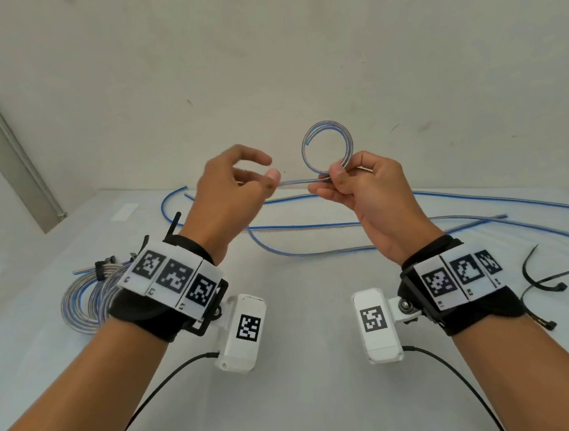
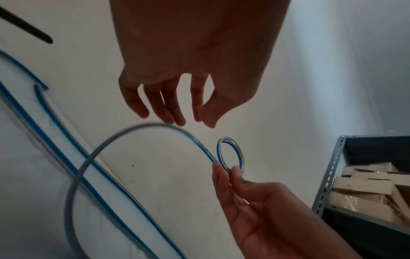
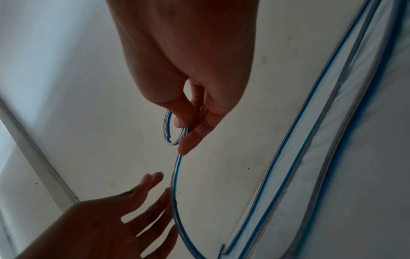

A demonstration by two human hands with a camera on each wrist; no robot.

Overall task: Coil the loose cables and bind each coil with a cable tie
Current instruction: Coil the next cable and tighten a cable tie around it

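My right hand (image 1: 336, 176) is raised above the white table (image 1: 309, 402) and pinches a small coil (image 1: 327, 146) of clear cable with a blue stripe between thumb and fingers. The coil (image 2: 230, 154) has about two turns and stands upright. From the pinch the cable's tail (image 1: 294, 182) runs left to my left hand (image 1: 265, 172). That hand's fingers (image 2: 177, 117) are spread and relaxed right beside the strand, with no grip on it. The right wrist view shows the strand (image 3: 175, 184) passing along the left hand's fingertips (image 3: 155, 189).
Long loose lengths of the same cable (image 1: 311, 226) trail across the table's far half. Finished coils (image 1: 84, 301) bound with black ties lie at the left. Loose black cable ties (image 1: 539, 279) lie at the right. A metal shelf (image 2: 332, 175) with cardboard boxes stands nearby.
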